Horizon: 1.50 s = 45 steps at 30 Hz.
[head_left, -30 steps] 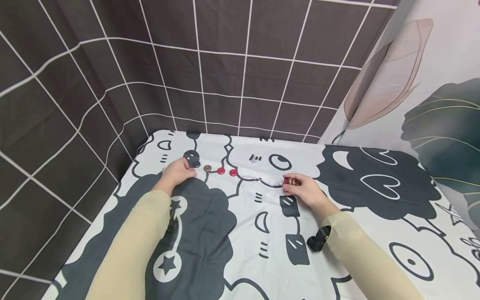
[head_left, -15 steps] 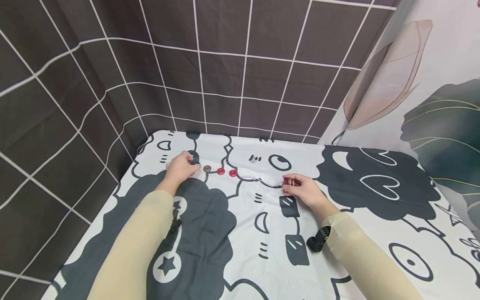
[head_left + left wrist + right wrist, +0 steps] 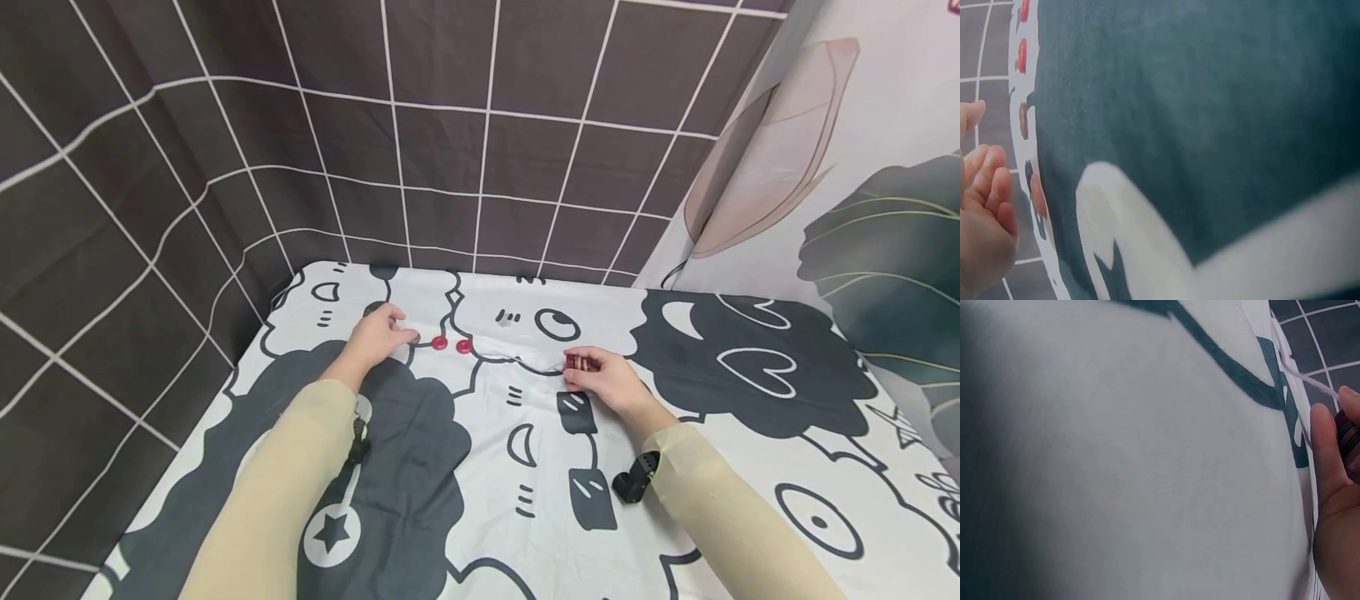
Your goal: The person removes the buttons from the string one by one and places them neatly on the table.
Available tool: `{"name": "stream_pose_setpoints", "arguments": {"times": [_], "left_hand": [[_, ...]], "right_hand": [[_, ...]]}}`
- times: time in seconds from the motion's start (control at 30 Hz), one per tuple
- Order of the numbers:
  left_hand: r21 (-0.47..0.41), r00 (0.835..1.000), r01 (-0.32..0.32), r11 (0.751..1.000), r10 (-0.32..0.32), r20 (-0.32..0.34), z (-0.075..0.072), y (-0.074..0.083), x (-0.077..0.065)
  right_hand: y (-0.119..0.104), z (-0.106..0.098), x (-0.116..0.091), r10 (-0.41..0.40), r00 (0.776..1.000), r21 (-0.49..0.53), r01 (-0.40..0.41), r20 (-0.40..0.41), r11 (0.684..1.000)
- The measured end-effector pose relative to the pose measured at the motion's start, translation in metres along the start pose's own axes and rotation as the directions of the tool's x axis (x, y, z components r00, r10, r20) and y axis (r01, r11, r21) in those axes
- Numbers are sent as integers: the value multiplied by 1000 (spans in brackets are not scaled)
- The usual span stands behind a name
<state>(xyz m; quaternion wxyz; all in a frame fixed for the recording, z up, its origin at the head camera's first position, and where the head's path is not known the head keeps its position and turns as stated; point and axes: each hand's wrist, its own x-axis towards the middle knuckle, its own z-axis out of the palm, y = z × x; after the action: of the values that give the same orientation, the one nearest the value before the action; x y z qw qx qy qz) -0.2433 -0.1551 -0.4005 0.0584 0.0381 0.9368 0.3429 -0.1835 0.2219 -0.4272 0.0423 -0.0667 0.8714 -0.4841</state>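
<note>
My left hand (image 3: pixel 372 340) is over the patterned cloth, thumb stretched forward and fingers loosely bent. Its thumb tip overlaps a brown button-like disc (image 3: pixel 415 338) in the head view. In the left wrist view this brown disc (image 3: pixel 1023 120) lies on the cloth, and a pinkish-red oval (image 3: pixel 1038 195) shows nearer the fingers. Two red discs (image 3: pixel 439 342) lie in line to the right. My right hand (image 3: pixel 611 382) pinches a stack of dark red discs (image 3: pixel 579 363) between thumb and fingers. From that stack (image 3: pixel 1346 434) a pale lilac cord (image 3: pixel 1310 379) runs out in the right wrist view.
A white cloth (image 3: pixel 491 467) with black cartoon print covers the surface. Behind it and to the left hangs a dark curtain (image 3: pixel 442 142) with white grid lines. A leaf-printed curtain (image 3: pixel 900 100) hangs at the right. Each wrist carries a small black camera (image 3: pixel 633 479).
My left hand has moved to the right along the row, from beside the black disc to the brown one. The black disc is now hidden from the head view. My right hand has stayed put.
</note>
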Motion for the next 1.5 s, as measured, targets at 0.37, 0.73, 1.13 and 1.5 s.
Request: {"name": "stream_pose_setpoints", "arguments": {"times": [0.37,0.73,1.13,1.5], "left_hand": [[-12,997,-44,999,45,55,10,16,1],[-43,992,-52,998,57,116,23,32,5],[-131,971,-152,980,173,163,42,56,7],[-167,940,-207,964,243,239,60,83,8]], "right_hand": [[1,0,1,5,1000,-22,-6,-12,1000],[1,3,2,6,1000,149,-10,27,989],[1,6,5,-2,999,303,-12,46,953],[-1,7,6,-4,998,356,-18,59,934]]}}
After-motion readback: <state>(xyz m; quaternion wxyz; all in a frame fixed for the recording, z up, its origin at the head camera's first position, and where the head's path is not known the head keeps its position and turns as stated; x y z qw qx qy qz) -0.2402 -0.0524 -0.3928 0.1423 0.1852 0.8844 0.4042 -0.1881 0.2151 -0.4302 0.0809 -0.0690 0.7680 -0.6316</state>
